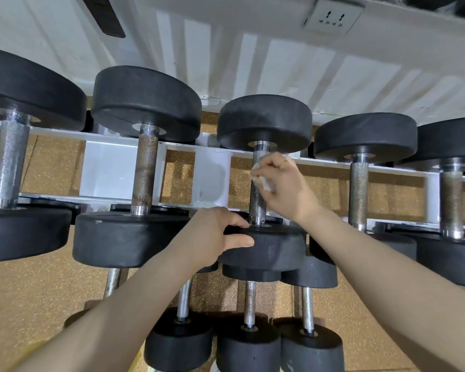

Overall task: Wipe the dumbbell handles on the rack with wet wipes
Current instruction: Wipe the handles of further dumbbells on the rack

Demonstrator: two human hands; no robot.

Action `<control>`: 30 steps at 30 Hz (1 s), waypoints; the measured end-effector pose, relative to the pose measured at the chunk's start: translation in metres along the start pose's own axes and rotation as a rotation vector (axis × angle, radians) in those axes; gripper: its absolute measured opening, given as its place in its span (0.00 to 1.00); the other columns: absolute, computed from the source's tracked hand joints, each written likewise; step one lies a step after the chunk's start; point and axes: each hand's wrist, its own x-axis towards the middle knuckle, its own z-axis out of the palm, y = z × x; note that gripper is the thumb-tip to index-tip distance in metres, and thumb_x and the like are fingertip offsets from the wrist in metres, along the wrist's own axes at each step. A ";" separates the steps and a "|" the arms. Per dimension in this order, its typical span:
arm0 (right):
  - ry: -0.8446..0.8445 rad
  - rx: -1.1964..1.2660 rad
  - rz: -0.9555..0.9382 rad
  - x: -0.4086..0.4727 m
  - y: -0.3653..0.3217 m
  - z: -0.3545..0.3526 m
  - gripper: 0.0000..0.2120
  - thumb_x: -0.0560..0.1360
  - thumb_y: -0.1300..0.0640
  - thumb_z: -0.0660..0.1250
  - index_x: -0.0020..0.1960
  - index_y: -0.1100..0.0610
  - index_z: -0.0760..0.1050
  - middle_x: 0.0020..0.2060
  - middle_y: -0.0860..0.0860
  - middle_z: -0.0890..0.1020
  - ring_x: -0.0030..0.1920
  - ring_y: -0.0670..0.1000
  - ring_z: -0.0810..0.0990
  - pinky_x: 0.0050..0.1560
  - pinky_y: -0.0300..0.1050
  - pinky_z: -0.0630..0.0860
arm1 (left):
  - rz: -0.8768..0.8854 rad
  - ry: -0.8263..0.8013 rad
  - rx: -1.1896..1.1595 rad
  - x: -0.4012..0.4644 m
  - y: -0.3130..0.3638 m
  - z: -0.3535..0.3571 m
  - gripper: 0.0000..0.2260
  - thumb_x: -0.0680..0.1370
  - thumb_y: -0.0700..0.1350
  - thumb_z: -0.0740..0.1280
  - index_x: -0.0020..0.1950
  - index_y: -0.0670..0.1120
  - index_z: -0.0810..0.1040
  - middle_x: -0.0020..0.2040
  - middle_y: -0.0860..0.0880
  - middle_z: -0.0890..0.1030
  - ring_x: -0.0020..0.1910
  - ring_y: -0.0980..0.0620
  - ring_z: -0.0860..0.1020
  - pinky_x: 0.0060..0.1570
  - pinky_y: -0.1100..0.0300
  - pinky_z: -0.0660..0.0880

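Several black dumbbells with knurled steel handles lie across a white rack [110, 171]. The middle dumbbell's handle [257, 202] runs between its far head [265, 120] and near head [274, 247]. My right hand [286, 185] pinches a crumpled white wet wipe [262, 180] against the upper part of that handle. My left hand [214, 234] grips the rim of the near head, thumb on top and fingers over the edge. The part of the handle under the wipe is hidden.
Neighbouring dumbbells sit close on both sides, with handles at left [145, 173] and right [358, 190]. A lower tier holds smaller dumbbells [250, 342] just below my forearms. A white wall with a socket [333, 16] stands behind. The floor [38, 296] is speckled tan.
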 end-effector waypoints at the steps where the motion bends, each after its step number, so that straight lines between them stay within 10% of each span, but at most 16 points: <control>1: -0.069 0.011 -0.043 -0.005 0.001 -0.002 0.08 0.72 0.63 0.67 0.49 0.61 0.81 0.49 0.55 0.76 0.51 0.55 0.71 0.50 0.40 0.67 | 0.005 0.006 0.001 0.000 -0.001 0.000 0.18 0.75 0.50 0.68 0.65 0.50 0.75 0.64 0.53 0.76 0.61 0.57 0.73 0.48 0.75 0.62; 7: -0.386 -0.189 -0.227 -0.009 0.002 -0.012 0.13 0.70 0.69 0.68 0.52 0.59 0.80 0.48 0.53 0.75 0.51 0.52 0.70 0.49 0.42 0.69 | 0.013 -0.001 0.039 0.000 -0.002 -0.001 0.18 0.75 0.51 0.68 0.65 0.51 0.75 0.63 0.53 0.76 0.57 0.60 0.72 0.47 0.75 0.61; 17: -0.075 -0.383 -0.137 0.020 -0.008 -0.013 0.15 0.67 0.75 0.64 0.52 0.66 0.76 0.50 0.61 0.76 0.51 0.61 0.73 0.49 0.50 0.71 | 0.009 0.028 0.005 0.001 -0.004 0.002 0.16 0.75 0.50 0.68 0.63 0.52 0.76 0.61 0.54 0.77 0.58 0.58 0.74 0.51 0.70 0.65; 20: -0.290 -0.217 -0.293 -0.006 0.002 0.000 0.19 0.55 0.78 0.70 0.41 0.62 0.79 0.40 0.58 0.80 0.40 0.59 0.80 0.39 0.48 0.80 | 0.022 0.035 0.010 0.001 -0.005 0.002 0.17 0.75 0.50 0.69 0.63 0.52 0.77 0.61 0.54 0.77 0.57 0.58 0.74 0.49 0.72 0.66; 24: -0.631 -0.155 -0.263 -0.013 -0.002 -0.019 0.13 0.72 0.70 0.65 0.50 0.58 0.82 0.53 0.55 0.79 0.55 0.57 0.77 0.52 0.41 0.72 | 0.027 0.036 0.007 0.000 -0.003 0.001 0.17 0.74 0.50 0.69 0.62 0.51 0.77 0.60 0.53 0.78 0.52 0.61 0.72 0.43 0.81 0.64; 30: -0.346 -0.514 -0.294 0.026 -0.006 -0.028 0.18 0.75 0.68 0.59 0.62 0.56 0.74 0.61 0.51 0.72 0.63 0.54 0.68 0.60 0.44 0.69 | 0.034 0.047 0.004 0.000 -0.005 0.002 0.17 0.74 0.51 0.69 0.63 0.52 0.77 0.61 0.54 0.77 0.53 0.63 0.72 0.44 0.78 0.65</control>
